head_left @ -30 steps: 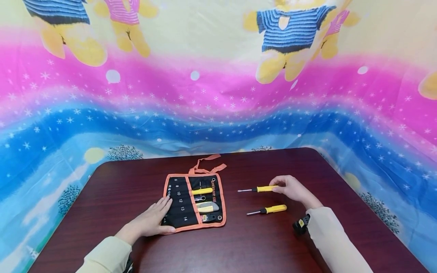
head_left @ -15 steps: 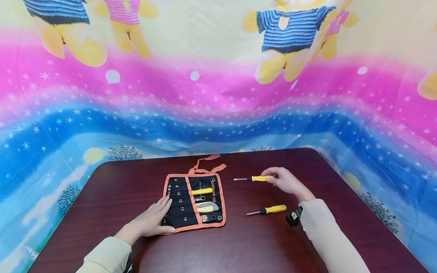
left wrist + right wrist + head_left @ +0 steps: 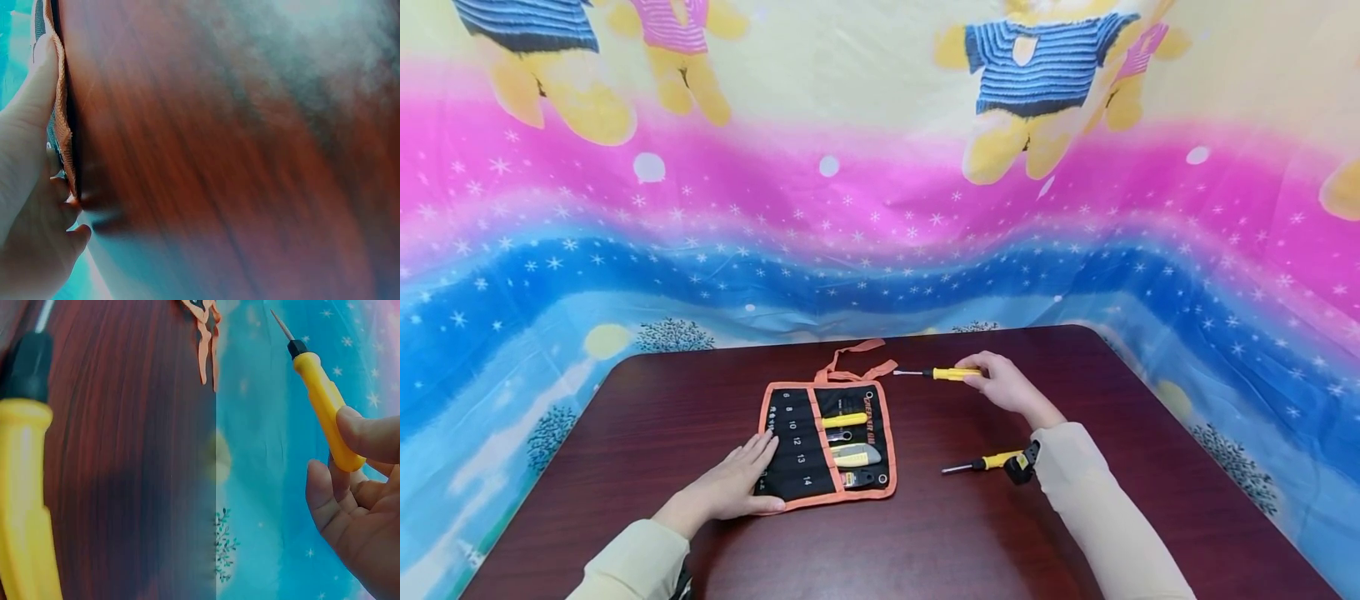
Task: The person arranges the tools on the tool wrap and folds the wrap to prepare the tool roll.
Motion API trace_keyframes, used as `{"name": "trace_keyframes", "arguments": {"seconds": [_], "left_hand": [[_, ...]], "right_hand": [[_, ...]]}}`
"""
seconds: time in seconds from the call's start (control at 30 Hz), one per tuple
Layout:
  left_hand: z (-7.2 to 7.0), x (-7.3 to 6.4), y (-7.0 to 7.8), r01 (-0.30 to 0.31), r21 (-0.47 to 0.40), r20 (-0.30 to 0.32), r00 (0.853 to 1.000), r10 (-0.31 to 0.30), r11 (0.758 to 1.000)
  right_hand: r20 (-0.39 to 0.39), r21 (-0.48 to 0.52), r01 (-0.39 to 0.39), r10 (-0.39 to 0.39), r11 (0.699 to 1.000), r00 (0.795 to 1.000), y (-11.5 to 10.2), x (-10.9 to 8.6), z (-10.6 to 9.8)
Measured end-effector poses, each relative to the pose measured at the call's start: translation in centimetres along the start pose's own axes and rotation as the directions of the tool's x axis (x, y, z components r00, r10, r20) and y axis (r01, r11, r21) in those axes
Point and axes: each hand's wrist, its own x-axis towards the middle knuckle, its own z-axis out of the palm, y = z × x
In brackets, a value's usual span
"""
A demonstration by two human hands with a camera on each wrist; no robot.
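Note:
My left hand (image 3: 733,479) rests flat, fingers spread, on the near-left part of a black tool pouch (image 3: 797,442) edged in orange. In the left wrist view its thumb (image 3: 40,81) lies along the pouch's orange edging (image 3: 61,112). My right hand (image 3: 1003,383) pinches a screwdriver (image 3: 951,375) by the end of its yellow handle. The metal tip points left, level with the pouch's far edge and overlapping the strap end in the head view. Thumb and fingers hold the handle (image 3: 322,400) in the right wrist view. A second yellow screwdriver (image 3: 992,462) lies on the table under my right wrist.
Pockets in the pouch hold a yellow-handled tool (image 3: 846,420), a wrench end (image 3: 846,436), a utility knife (image 3: 859,456) and a black tool (image 3: 860,479). Orange straps (image 3: 831,367) trail beyond it. The dark wood table (image 3: 865,550) meets a printed curtain (image 3: 880,200) behind.
My right hand has carried the screwdriver left and toward the table's far side, and raised it. My left hand has stayed on the pouch. The second screwdriver has not moved.

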Motion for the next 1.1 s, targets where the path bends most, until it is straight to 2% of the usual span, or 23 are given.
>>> {"name": "trace_keyframes", "arguments": {"seconds": [0.27, 0.67, 1.1], "left_hand": [[-0.2, -0.1, 0.0, 0.019, -0.016, 0.015, 1.000, -0.019, 1.000], [-0.3, -0.1, 0.2, 0.031, -0.015, 0.027, 0.999, -0.030, 0.999], [-0.3, -0.1, 0.2, 0.024, 0.000, 0.023, 0.999, -0.024, 1.000]], "right_hand": [[0.002, 0.004, 0.037, -0.037, 0.999, 0.999, -1.5, 1.9, 1.3], [0.044, -0.002, 0.016, -0.016, 1.000, 0.999, -3.2, 4.5, 4.3], [0.108, -0.029, 0.000, 0.004, 1.000, 0.994, -4.2, 5.3, 7.0]]}}
